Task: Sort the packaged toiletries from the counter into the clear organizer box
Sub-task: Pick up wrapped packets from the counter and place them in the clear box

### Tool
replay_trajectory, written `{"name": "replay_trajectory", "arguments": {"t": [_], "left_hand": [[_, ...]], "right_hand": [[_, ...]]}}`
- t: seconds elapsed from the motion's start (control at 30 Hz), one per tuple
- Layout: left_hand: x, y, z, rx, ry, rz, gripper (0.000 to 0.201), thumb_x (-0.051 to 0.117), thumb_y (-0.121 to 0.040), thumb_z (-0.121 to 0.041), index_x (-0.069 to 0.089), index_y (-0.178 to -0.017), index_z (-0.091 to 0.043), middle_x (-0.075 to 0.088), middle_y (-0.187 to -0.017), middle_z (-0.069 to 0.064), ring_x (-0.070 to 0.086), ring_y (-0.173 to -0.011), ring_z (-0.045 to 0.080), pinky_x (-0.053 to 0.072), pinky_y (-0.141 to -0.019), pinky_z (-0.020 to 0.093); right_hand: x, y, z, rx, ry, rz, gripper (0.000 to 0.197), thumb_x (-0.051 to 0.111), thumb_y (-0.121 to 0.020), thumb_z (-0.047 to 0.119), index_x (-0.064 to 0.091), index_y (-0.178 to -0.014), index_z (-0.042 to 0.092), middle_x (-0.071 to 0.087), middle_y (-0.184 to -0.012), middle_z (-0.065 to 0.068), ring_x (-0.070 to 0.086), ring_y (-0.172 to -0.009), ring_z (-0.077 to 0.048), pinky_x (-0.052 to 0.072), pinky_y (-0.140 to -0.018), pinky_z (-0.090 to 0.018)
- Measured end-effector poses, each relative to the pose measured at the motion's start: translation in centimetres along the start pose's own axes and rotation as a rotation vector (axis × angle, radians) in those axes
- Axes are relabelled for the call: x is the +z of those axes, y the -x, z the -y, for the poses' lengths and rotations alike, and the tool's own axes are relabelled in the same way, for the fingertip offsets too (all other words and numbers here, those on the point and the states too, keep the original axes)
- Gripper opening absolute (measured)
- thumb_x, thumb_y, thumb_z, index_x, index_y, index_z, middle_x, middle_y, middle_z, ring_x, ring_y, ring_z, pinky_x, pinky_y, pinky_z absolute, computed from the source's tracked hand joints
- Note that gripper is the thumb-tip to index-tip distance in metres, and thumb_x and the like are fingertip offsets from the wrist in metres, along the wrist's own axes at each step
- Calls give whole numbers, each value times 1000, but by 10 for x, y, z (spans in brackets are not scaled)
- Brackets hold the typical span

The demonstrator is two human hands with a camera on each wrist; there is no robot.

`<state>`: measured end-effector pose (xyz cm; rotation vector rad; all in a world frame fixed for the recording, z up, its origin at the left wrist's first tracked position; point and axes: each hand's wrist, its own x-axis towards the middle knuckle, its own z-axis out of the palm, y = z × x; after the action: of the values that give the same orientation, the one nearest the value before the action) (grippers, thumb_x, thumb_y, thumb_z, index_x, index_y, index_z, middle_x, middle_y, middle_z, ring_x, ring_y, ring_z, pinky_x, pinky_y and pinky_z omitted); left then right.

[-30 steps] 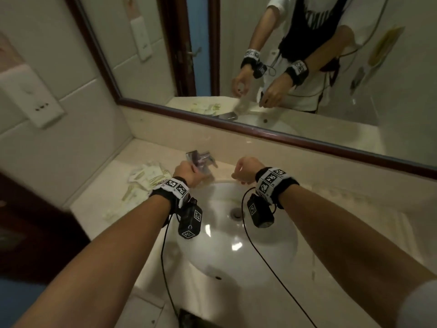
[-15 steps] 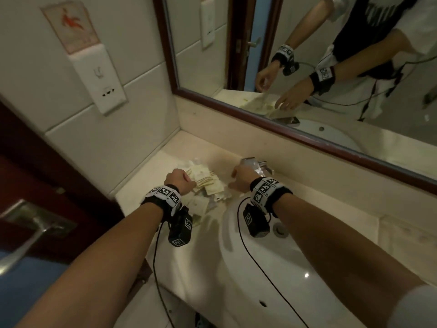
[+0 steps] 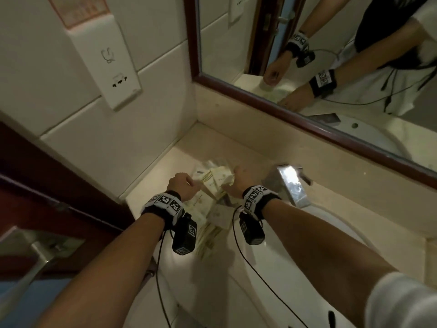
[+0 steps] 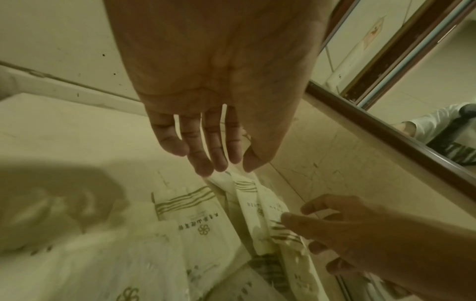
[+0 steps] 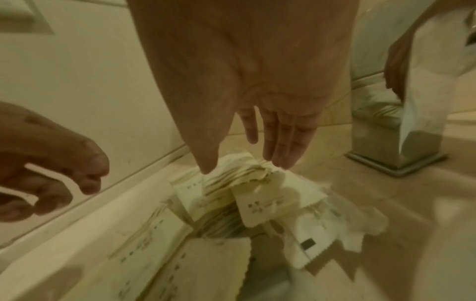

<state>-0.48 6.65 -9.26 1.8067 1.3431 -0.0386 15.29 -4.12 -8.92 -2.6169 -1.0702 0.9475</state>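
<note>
A heap of cream toiletry packets lies on the beige counter left of the sink. My right hand reaches into the far end of the heap. Its thumb and fingers pinch the bunched tops of packets, and its thumb presses on one packet. My left hand hovers just over the near-left side of the heap with fingers loosely curled. Nothing shows in that left hand from the right wrist view. No clear organizer box appears in any view.
A chrome faucet stands right of the heap, behind the white basin. A framed mirror runs along the back wall. A tiled wall with a socket plate closes the left side, with a dark door frame below it.
Both hands have moved left from the faucet to the packet heap, and the head view swung left with them. The right hand has closed on packets.
</note>
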Motion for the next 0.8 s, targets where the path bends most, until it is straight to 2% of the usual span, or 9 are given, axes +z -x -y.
{"name": "replay_trajectory", "arguments": {"t": [0.07, 0.17, 0.33, 0.43, 0.5, 0.6, 0.67, 0.73, 0.8], "left_hand": [[-2, -7, 4, -14, 31, 0, 22, 71, -77, -31, 62, -83, -11, 69, -94, 12, 67, -89, 29, 53, -78, 30], [-4, -16, 9, -35, 64, -10, 23, 72, -75, -31, 62, -81, -11, 71, -89, 14, 68, -87, 30, 56, -83, 36], [0, -25, 10, -55, 55, -7, 23, 72, -76, -35, 60, -77, -15, 70, -92, 13, 67, -90, 29, 54, -81, 32], [7, -29, 6, -58, 47, -3, 31, 72, -76, -41, 61, -84, -14, 68, -99, 11, 65, -93, 27, 52, -80, 30], [14, -30, 1, -62, 31, 8, 26, 69, -79, -35, 58, -89, -14, 65, -107, 11, 62, -95, 28, 52, -80, 31], [26, -30, -8, -100, 30, 41, 39, 66, -82, -29, 51, -113, -12, 57, -122, 11, 54, -95, 26, 44, -77, 29], [34, -29, -14, -107, 42, 50, 59, 69, -82, -29, 42, -129, -7, 54, -129, 14, 55, -108, 28, 43, -82, 29], [43, -28, -18, -87, 58, 42, 65, 72, -80, -29, 38, -131, -5, 56, -128, 16, 56, -115, 31, 45, -88, 31], [52, -29, -20, -70, 93, 19, 64, 75, -78, -21, 39, -129, -7, 59, -125, 17, 59, -112, 31, 45, -85, 29]], "right_hand": [[6, -5, 5, -8, 34, -26, 80, 64, -88, 47, 28, -147, 7, 44, -142, -16, 48, -127, -32, 44, -95, -38], [12, -13, 12, -19, 68, -44, 86, 67, -85, 47, 25, -149, 9, 52, -135, -16, 53, -121, -32, 46, -94, -37], [12, -25, 11, 22, 7, -38, 71, 74, -82, 34, 40, -137, 4, 51, -133, -16, 52, -121, -32, 44, -97, -38], [5, -31, 5, 9, -100, 21, 47, 72, -82, 35, 61, -117, 7, 66, -115, -12, 63, -106, -30, 53, -87, -38], [-5, -31, 1, 2, -187, 22, 40, 70, -83, 37, 67, -105, 4, 70, -102, -13, 66, -94, -29, 56, -80, -39], [-28, -25, -4, -31, -184, -30, 42, 65, -88, 39, 68, -104, 1, 69, -96, -13, 66, -88, -27, 51, -74, -35], [-42, -22, -9, -56, -150, -59, 43, 62, -89, 42, 67, -101, 1, 69, -93, -12, 65, -83, -26, 51, -71, -35], [-52, -19, -14, -63, -107, -84, 43, 60, -89, 45, 63, -96, 3, 65, -85, -8, 61, -75, -21, 47, -62, -31], [-59, -17, -20, -80, -110, -105, 42, 61, -88, 47, 64, -100, 6, 67, -90, -9, 64, -83, -24, 50, -66, -33]]}}
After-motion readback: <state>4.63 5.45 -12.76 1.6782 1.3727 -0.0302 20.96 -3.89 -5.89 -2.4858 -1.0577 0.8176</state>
